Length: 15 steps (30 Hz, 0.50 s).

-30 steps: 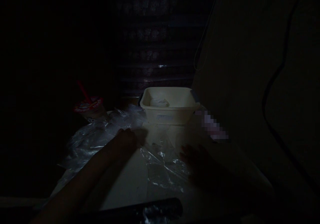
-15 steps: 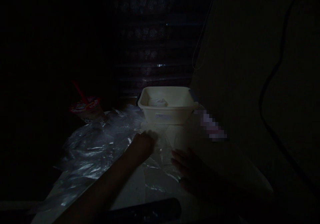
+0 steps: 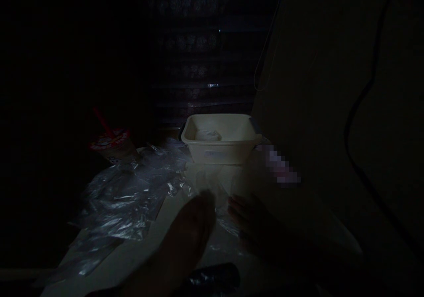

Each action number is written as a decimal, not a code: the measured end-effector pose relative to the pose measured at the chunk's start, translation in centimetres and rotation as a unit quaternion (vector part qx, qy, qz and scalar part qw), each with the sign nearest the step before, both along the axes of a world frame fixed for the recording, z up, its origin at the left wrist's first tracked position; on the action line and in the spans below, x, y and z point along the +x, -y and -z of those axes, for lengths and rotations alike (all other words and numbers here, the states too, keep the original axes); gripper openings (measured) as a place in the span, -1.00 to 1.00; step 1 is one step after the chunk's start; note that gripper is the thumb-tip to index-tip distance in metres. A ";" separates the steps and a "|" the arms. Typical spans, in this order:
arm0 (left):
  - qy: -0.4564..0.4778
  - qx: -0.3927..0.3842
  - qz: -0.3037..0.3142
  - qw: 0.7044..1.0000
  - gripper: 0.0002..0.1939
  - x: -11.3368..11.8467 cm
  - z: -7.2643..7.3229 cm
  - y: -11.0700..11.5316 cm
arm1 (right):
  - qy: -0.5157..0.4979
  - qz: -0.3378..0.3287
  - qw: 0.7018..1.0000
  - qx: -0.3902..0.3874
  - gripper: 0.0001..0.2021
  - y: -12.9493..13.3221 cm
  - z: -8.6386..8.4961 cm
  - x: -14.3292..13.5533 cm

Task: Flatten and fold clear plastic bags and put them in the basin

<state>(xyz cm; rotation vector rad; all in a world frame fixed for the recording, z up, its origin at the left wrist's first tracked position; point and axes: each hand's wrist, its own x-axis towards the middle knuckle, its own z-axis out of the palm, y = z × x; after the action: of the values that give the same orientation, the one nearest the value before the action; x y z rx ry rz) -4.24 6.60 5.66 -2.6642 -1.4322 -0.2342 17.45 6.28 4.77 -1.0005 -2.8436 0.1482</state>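
The scene is very dark. My left hand [image 3: 195,219] is over the middle of the pale table [image 3: 132,257], blurred, its fingers smeared by motion. To its right, my right hand [image 3: 247,217] lies on a clear plastic sheet or bag [image 3: 227,224], fingers stretched out and apart. A large heap of crumpled clear plastic [image 3: 122,199] covers the table's left side. Beyond the hands stands a cream tub [image 3: 218,151] with a crumpled white item [image 3: 208,135] inside. A dark rolled object [image 3: 215,276] lies at the near edge.
A cup with a red lid [image 3: 111,140] and a red straw [image 3: 103,122] stands at the back left. Right of the tub lies a pixelated pinkish item [image 3: 281,169]. A dark cable [image 3: 351,124] hangs down on the right.
My left hand has moved back toward me and slightly right, away from the plastic before the tub. My right hand has stayed nearly in place.
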 end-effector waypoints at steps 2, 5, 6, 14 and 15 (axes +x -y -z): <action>0.011 0.055 0.026 0.998 -0.58 0.9 1.8 3.2 | 0.001 -0.018 1.000 -0.026 -0.47 0.0 -0.5 -0.3; -0.001 0.105 0.030 0.994 -0.45 1.3 3.6 6.1 | 0.002 -0.062 0.995 -0.076 -0.46 -0.5 -1.5 -1.2; -0.016 0.113 0.038 0.993 -0.41 1.2 3.8 6.5 | 0.000 -0.070 0.994 -0.086 -0.46 -0.8 -1.7 -1.6; -0.051 0.186 0.004 0.981 -0.53 1.0 3.8 7.9 | -0.002 -0.028 0.999 -0.043 -0.47 -5.1 -1.9 -3.1; -0.044 0.188 -0.005 0.981 -0.55 1.2 3.9 8.1 | -0.002 -0.026 0.999 -0.039 -0.46 -5.3 -1.9 -3.2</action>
<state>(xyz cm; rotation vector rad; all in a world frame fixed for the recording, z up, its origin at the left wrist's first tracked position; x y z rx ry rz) -2.99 -1.54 1.80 -2.3315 -1.2321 -0.3435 14.26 11.55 6.65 -0.9405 -2.8819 0.2681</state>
